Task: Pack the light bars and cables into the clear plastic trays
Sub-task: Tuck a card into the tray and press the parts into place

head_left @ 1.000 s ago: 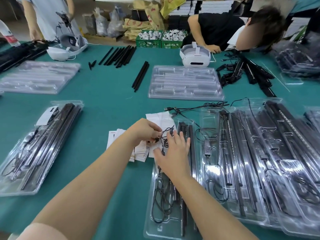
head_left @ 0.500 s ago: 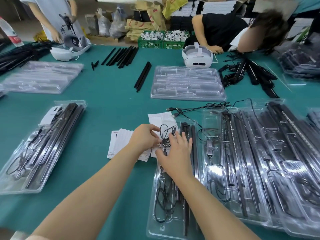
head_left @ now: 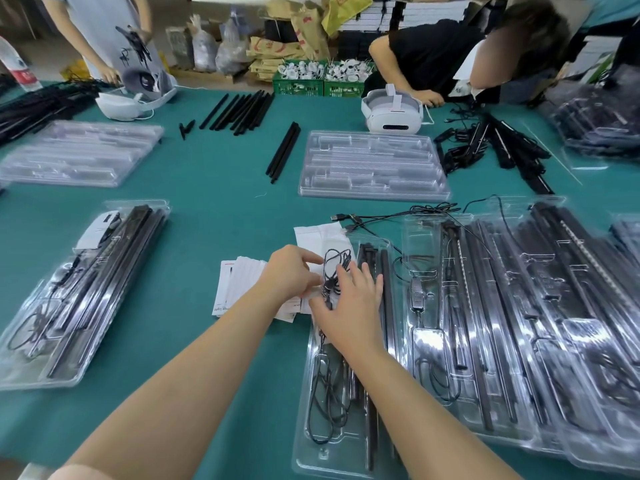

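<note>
**packer_newb:** What are the fingers doing here?

**traylord:** Left hand (head_left: 292, 271) pinches the small cable bundle (head_left: 333, 268) by its left side. Right hand (head_left: 349, 303) lies flat, fingers straight and slightly spread, pressing the bundle's lower end at the far end of the near tray (head_left: 313, 441), just left of the light bars (head_left: 386, 289).

**packer_newb:** Tips?

**traylord:** I'd keep the coil tight, seat it fully in its pocket, and keep loops off the leaflets (head_left: 242, 282).
</note>
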A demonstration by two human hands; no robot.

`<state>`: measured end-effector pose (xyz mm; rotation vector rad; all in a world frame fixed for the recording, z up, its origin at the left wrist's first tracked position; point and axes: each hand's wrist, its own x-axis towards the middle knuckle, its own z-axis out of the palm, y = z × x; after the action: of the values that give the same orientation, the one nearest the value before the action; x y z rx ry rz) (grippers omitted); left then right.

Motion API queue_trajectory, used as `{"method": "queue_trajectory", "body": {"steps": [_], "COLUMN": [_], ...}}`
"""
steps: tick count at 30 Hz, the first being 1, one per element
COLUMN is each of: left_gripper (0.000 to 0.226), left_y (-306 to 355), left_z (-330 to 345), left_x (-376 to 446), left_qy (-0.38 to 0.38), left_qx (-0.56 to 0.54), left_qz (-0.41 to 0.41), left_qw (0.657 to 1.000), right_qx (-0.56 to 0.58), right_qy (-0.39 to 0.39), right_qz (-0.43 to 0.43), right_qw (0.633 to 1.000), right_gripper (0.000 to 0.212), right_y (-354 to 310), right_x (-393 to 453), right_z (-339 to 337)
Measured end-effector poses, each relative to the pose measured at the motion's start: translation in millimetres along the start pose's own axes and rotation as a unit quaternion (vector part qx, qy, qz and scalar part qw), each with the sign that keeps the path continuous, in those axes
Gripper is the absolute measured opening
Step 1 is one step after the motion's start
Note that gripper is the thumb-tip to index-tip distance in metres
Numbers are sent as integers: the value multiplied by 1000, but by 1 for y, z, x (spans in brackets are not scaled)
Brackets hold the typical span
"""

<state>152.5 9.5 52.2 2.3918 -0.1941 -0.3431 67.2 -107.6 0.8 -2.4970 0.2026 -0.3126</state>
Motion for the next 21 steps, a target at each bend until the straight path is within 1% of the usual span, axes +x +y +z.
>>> {"method": "queue_trajectory", "body": {"steps": [2, 4, 9, 13, 14, 15, 17, 18, 21], "left_gripper": [27, 23, 33, 32, 33, 33, 35, 37, 40], "left_y": [-1, 0, -2, -10, -12, -15, -20, -22, -24], "left_z": [0, -1, -8, -5, -5, -4, -4, -6, -11], "left_x": [1, 1, -2, -3, -4, -4, -5, -6, -9], "left_qy": [5, 9, -9, 26, 29, 33, 46, 50, 48], "left_qx": [13, 25, 64, 86, 120, 181, 301, 336, 390], "left_qz": [13, 27, 64, 88, 108, 140, 211, 230, 253], "left_qw": [1000, 999, 996, 992, 986, 973, 929, 912, 884], "right_qx": [2, 3, -1, 4, 3, 2, 1, 1, -1], "right_qy": [5, 10, 1, 1, 3, 6, 8, 7, 3], "right_qz": [1, 1, 4, 4, 3, 2, 4, 4, 1], "right_qw": [1000, 1000, 1000, 1000, 1000, 1000, 1000, 1000, 1000], "right_gripper": [78, 76, 79, 74, 72, 70, 68, 68, 69], "right_y": [-1, -1, -1, -2, -2, -3, -3, -3, -4], "right_x": [0, 0, 0, 0, -1, -1, -1, -1, -2], "right_z": [0, 1, 1, -1, -2, -2, -2, -3, -4]}}
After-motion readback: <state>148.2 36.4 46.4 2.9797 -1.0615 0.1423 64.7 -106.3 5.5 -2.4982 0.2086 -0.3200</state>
